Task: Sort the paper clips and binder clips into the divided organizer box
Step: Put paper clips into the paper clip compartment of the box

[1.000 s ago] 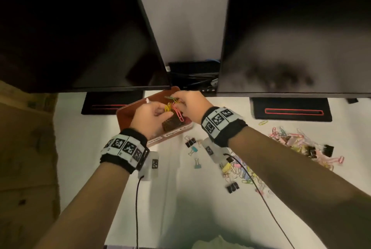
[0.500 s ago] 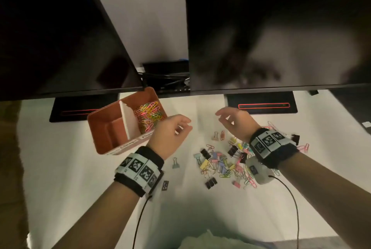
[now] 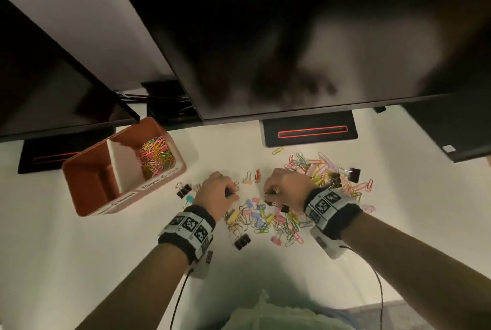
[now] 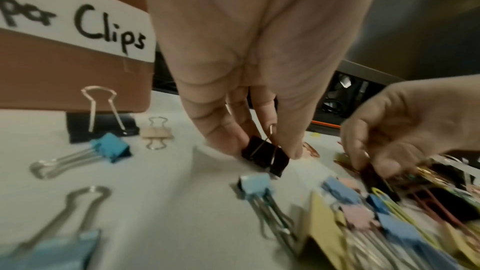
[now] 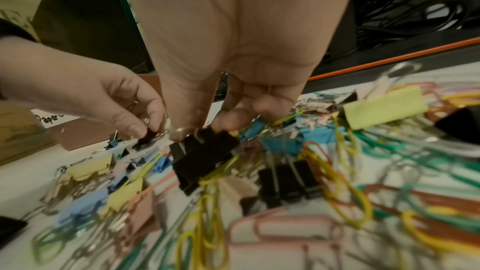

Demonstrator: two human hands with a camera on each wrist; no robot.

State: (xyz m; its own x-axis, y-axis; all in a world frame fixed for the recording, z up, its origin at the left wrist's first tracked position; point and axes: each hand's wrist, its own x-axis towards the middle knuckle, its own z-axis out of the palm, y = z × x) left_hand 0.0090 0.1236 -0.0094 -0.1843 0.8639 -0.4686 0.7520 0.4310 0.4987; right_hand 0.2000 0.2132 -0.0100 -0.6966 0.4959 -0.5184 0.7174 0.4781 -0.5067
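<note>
The brown organizer box (image 3: 79, 191) stands at the left, with a white divider and coloured paper clips (image 3: 155, 155) in its right compartment, labelled "Paper Clips" (image 4: 78, 28). A mixed pile of clips (image 3: 265, 219) lies between my wrists. My left hand (image 3: 228, 192) is down at the pile's left edge and pinches a small black binder clip (image 4: 265, 157) by its body. My right hand (image 3: 271, 192) pinches another black binder clip (image 5: 202, 157) just above the pile, between thumb and forefinger.
Two dark monitors (image 3: 292, 37) overhang the back of the white desk, with a stand base (image 3: 309, 131) behind a second heap of clips (image 3: 326, 173). Loose binder clips (image 3: 183, 191) lie between box and pile. Cables (image 3: 170, 101) run behind the box.
Both hands have left the box, moved right and dropped onto the clip pile. Each now pinches a black binder clip. The head view has swung right.
</note>
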